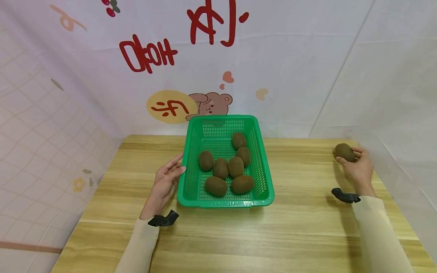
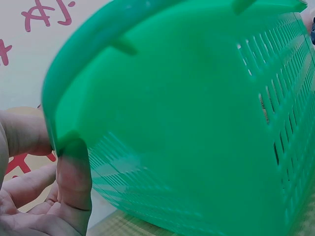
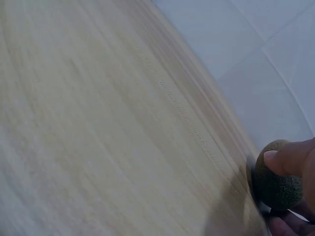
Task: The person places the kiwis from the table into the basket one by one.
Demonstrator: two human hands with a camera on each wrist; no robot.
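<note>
1. Green basket (image 1: 263, 167), mid table w/ seven kiwis inside; left hand (image 1: 166, 182) rests flat, fingers straight, against its left wall.
2. Right hand (image 1: 356, 168) grips a kiwi (image 1: 344, 151) near the table's right edge.
3. Doing it well, I'd say: steady the basket, hold the fruit gently, no squeezing.

kiwis (image 1: 228, 167) in basket (image 1: 264, 178), basket on table (image 1: 300, 227)
</note>
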